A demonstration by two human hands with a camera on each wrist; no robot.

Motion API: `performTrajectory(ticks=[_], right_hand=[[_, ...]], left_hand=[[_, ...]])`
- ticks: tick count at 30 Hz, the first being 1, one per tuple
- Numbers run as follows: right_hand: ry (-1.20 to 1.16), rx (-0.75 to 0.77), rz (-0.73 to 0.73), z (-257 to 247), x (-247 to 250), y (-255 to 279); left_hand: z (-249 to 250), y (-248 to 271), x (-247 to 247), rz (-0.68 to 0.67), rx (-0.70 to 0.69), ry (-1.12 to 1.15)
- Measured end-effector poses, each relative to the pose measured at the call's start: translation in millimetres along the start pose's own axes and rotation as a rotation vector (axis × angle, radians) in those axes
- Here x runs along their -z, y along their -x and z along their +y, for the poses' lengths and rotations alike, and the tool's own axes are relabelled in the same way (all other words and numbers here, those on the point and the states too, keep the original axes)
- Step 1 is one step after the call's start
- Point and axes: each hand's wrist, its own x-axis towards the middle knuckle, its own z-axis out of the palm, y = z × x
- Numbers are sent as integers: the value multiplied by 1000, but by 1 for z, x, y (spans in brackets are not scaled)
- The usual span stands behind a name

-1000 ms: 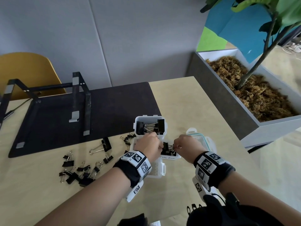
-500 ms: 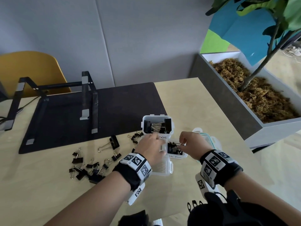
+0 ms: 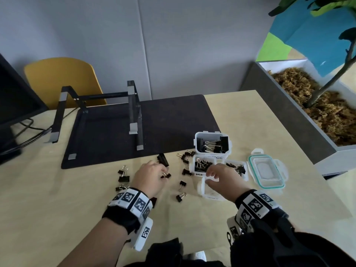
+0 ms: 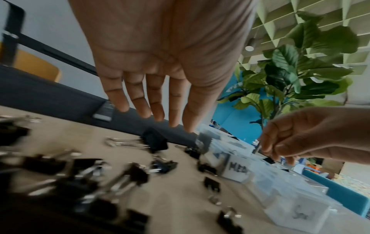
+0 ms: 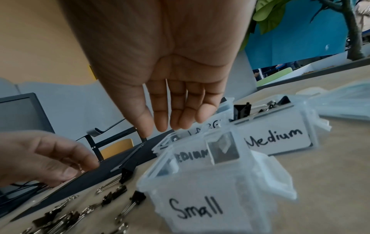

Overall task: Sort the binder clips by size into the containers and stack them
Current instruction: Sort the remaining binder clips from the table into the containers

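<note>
**A:** Starting nearest, what are the hands doing?

**B:** Both hover low over the wooden table (image 3: 240, 120). The left hand (image 3: 149, 178) is over the loose binder clips (image 3: 181, 196), palm down; its wrist view shows the fingers (image 4: 138, 101) straight and slack, holding nothing. Whether a fingertip touches the small clip (image 3: 166, 175) beside it, I cannot tell. The right hand (image 3: 221, 177) hangs over the "Small" container (image 3: 211, 193). Its own wrist view shows the fingers (image 5: 180, 110) relaxed and empty, though the left wrist view shows them bent, so how far they curl I cannot tell.

**A:** How many containers?

**B:** Four open ones, clustered together. The one labelled "Small" is nearest and looks empty. Behind it stand two medium ones side by side: the "MEDIUM" container (image 3: 202, 166) and the "Medium" container (image 5: 276, 140), each with clips in it. Farthest is the "LARGE" container (image 3: 212, 144), holding large clips. None is stacked.

**A:** And lids?

**B:** One, a teal-rimmed lid (image 3: 266, 171), flat on the table just right of the containers.

**A:** Loose clips?

**B:** Roughly a dozen, small and medium, scattered left of the containers; some are hidden under the left wrist, so no exact count. One large clip (image 3: 163, 159) lies at the edge of the black desk mat (image 3: 107, 135).

**A:** Beyond that?

**B:** One black laptop stand (image 3: 133, 112) on the mat, one monitor (image 3: 15, 101) at far left, one yellow chair (image 3: 63, 78), and one planter (image 3: 289, 120) with a leafy plant at right.
</note>
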Motion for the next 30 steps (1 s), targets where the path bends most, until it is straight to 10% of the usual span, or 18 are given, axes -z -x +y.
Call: performTrajectory(ticks=[11,30], right_hand=[[-1,-91,61,-9,-28,4],[55,-46,57,-60,-54,0]], left_hand=[[-99,4,10,5,391,-109],[-113,2,11,124,301,83]])
